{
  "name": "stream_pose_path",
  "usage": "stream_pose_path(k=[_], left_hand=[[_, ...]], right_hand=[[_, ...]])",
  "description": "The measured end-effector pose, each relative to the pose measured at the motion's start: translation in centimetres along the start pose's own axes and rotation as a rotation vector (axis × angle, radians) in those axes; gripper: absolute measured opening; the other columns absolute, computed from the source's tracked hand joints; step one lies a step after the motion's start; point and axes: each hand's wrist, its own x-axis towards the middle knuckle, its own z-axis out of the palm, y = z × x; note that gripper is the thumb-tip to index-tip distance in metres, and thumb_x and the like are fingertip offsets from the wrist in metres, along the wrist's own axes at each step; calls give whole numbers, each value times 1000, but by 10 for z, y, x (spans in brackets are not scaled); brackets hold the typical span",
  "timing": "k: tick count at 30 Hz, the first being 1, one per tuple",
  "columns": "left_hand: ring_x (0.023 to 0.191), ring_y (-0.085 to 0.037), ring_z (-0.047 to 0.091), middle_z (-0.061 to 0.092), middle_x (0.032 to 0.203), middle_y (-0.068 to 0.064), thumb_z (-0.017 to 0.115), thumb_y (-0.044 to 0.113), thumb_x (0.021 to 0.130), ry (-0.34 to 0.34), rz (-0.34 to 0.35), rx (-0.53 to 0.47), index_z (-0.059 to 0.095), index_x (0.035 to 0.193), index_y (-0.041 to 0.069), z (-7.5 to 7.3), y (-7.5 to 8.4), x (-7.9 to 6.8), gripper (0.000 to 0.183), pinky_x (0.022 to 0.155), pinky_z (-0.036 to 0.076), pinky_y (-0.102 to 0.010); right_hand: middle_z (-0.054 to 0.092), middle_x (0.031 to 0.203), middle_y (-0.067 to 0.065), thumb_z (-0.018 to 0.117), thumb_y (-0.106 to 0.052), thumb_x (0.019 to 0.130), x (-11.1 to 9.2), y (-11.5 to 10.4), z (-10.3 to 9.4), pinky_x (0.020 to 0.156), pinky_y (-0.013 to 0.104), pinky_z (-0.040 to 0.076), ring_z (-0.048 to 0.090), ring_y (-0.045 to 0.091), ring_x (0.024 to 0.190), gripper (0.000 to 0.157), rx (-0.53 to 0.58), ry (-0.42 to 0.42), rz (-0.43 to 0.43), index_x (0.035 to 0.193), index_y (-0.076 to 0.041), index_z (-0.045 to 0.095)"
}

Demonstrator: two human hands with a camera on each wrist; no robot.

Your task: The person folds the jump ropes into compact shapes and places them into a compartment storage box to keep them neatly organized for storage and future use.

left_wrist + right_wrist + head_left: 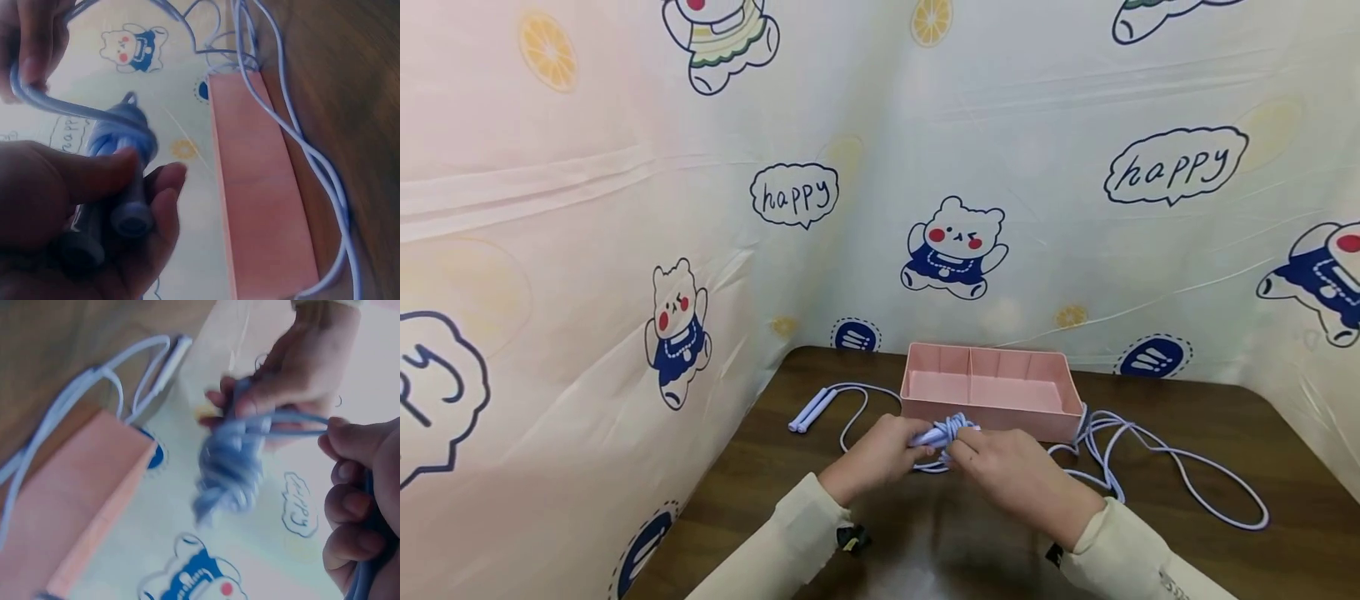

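Note:
My left hand [883, 450] grips the two pale lilac handles of a jump rope [951, 427]. In the left wrist view, the thumb presses on the handles [132, 220], whose ends stick out toward the camera. Cord is wound in several turns around them, forming a thick bundle [228, 465] in the right wrist view. To the right of it, my right hand [1007, 471] holds a doubled stretch of the cord, its fingers curled around it. That stretch runs taut from the bundle to the right thumb and fingers [353, 440]. Both hands are just in front of a pink box.
The pink box [992, 421], split by a divider, stands at the back of the dark wooden table [737, 517]. Two more lilac handles [812, 410] with cord lie to its left. Loose cord loops [1195, 475] spread to its right. A printed curtain [865, 267] encloses the table.

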Motion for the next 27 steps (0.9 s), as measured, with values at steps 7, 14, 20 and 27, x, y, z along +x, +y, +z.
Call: stream_pose_path(k=[7,14,20,27], left_hand=[[75,-2,56,63,86,11,71,9,89,-143,127,-36,69,93,15,0,8,-2,7,70,48,-18],[66,1,48,55,74,13,71,10,90,-229,242,11,66,86,14,-4,12,-5,7,60,42,-15],[63,4,46,53,71,13,71,10,89,-250,320,7,66,86,13,-4,11,-7,7,58,40,-12],[69,5,51,59,80,14,68,13,92,-282,319,-117,68,99,14,-9,7,-12,7,63,46,-13]], right_hand=[[63,87,-3,84,-17,77,7,19,-11,62,28,54,58,11,69,38,36,-32,39,110,-17,66],[56,83,-8,80,-24,81,2,33,-6,60,25,52,53,8,67,20,110,-82,127,101,-23,73],[51,82,-13,72,-25,89,-1,45,5,60,24,46,48,4,68,7,232,-127,213,96,-24,74],[51,81,-19,62,-29,97,-12,59,18,67,26,47,49,1,72,9,377,-198,317,91,-27,69]])
